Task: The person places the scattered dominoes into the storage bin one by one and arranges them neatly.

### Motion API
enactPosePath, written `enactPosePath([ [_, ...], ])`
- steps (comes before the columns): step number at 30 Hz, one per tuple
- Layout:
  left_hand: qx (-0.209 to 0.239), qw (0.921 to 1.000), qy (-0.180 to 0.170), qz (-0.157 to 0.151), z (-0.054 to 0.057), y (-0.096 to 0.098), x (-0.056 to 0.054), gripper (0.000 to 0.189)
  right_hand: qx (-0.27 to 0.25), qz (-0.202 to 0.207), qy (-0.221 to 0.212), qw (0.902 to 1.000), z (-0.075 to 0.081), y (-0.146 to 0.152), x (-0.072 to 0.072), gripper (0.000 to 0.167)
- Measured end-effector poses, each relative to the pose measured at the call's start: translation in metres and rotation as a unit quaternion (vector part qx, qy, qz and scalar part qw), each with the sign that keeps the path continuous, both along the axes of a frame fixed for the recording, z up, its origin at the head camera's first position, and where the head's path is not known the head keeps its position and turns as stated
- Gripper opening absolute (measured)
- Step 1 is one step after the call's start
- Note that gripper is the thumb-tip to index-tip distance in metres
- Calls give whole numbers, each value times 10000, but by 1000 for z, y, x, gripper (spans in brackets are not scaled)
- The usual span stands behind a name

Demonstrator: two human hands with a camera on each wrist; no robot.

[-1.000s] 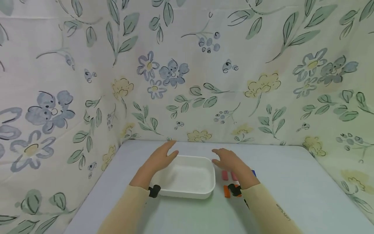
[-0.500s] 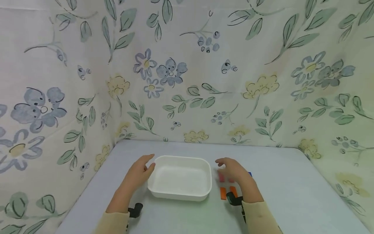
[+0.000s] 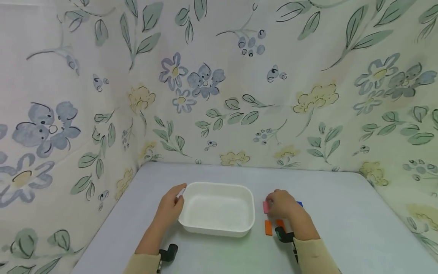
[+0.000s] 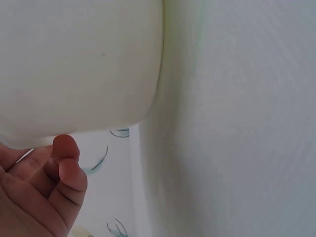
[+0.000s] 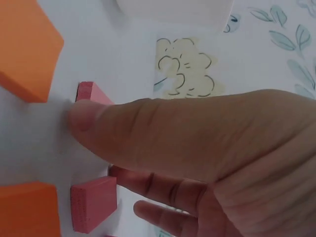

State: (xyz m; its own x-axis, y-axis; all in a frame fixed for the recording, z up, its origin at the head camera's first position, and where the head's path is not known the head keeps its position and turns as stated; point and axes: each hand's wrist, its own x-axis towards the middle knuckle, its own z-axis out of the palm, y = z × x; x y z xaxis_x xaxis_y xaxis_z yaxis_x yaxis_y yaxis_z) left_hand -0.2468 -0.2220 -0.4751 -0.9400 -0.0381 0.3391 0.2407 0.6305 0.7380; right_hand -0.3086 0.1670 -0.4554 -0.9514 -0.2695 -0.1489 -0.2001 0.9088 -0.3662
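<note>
A white rectangular tub (image 3: 216, 229) stands on the table. My left hand (image 3: 169, 207) is at the tub's left side, and its fingertips reach the outer wall of the tub (image 4: 79, 74) in the left wrist view. To the right of the tub, my right hand (image 3: 282, 205) reaches down with curled fingers over a pink block (image 3: 265, 207). In the right wrist view the thumb (image 5: 143, 128) presses at this pink block (image 5: 91, 91) and hides most of it and the index finger. A second pink block (image 5: 94, 202) lies beside the other fingers.
Two orange blocks, the left one (image 3: 268, 228) and the right one (image 3: 280, 223), lie nearer than the pink ones. A blue piece (image 3: 300, 204) shows behind the right wrist. Flowered cloth (image 3: 219, 114) hangs behind and beside the white table (image 3: 219, 258).
My left hand moved back from over the tub to its left side. My right hand came down to the pink block, and its fingers curled in. The view turned slightly.
</note>
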Motion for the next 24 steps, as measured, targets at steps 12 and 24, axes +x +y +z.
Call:
enactPosePath([
  [12, 433, 9987, -244, 110, -9, -2, -1, 46, -365, -16, -70, 9993, 8, -4, -1, 34],
  [24, 117, 9951, -980, -28, 3, -5, 1, 46, -264, 128, 301, 9991, 43, -22, 23, 40],
])
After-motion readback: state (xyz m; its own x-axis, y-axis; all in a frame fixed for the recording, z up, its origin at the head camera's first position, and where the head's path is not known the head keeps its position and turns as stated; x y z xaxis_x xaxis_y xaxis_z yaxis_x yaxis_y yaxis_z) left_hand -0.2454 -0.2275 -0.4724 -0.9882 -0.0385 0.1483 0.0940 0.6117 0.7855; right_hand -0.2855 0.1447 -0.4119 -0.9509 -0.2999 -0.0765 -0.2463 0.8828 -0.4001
